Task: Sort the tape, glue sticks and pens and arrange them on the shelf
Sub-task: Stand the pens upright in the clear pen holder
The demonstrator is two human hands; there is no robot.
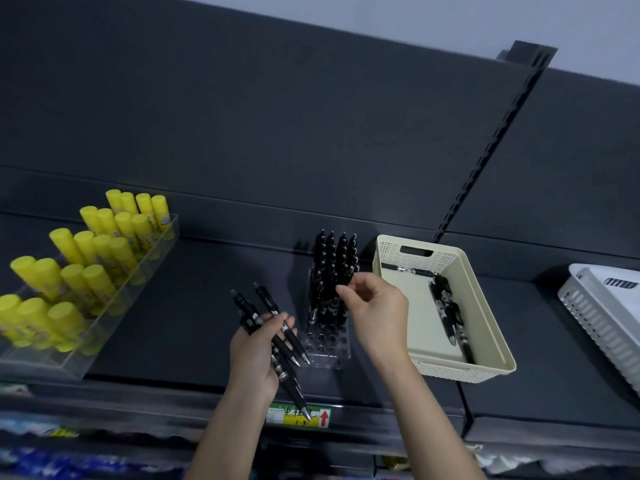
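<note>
Wall: pale grey wall [450, 15] seen top right.
Back panel: dark matte back panel [242, 116], dimly lit.
Upright: slotted upright [491, 143] set between bays.
Shelf: dark shelf [194, 306]; green-yellow label [301, 415] clipped on front edge.

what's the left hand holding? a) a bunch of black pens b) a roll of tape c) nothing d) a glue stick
a: the left hand grips several black pens just beside the clear pen stand.
</note>
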